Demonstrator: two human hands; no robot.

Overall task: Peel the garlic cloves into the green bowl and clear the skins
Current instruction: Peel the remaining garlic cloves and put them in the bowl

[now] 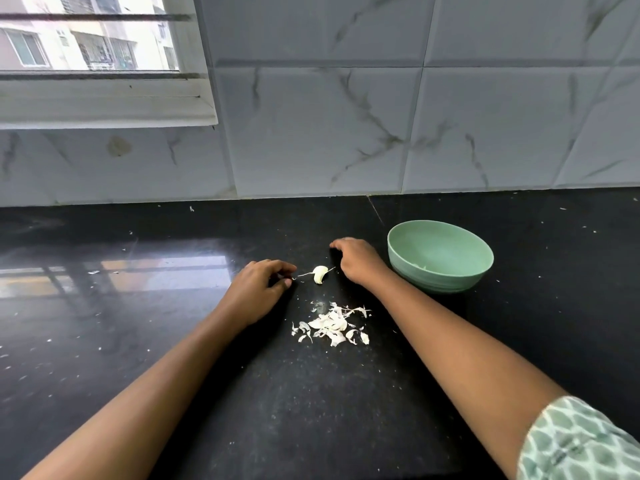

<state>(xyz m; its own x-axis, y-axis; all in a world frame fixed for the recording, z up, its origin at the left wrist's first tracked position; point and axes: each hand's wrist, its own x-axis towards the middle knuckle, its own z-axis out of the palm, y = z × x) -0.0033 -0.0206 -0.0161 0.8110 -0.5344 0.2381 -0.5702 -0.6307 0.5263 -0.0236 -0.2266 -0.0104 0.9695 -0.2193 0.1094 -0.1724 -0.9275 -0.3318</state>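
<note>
between the two hands, on the black tabletop (242,393), lies one garlic clove (320,274), pale and curved, with a thin strand of skin (304,274) trailing from it toward the left hand (261,284). that hand has its fingers curled, thumb and forefinger drawn close together at the end of the strand; whether they pinch it or only sit beside it i cannot tell. the right hand (356,259) sits just past the clove's other side, knuckles up and fingers curled down to the tabletop. its back hides the fingertips, so i cannot tell whether it holds anything. the green bowl (440,282) stands just outside the right hand. nearer the person than both hands lies a loose heap of skins (330,325).

this looks like the peeling step, late on: one clove out and a pile of skins already made. the next move, as i judge it, calls for a firm grip on the clove with one hand while the other strips off the last papery bits, then a short carry to the bowl. after that the heap and the scattered flecks need gathering.

the bowl's near wall hides most of its floor; only a pale sliver shows there, perhaps peeled cloves. whether the clove on the tabletop is fully bare is hard to make out.
</note>
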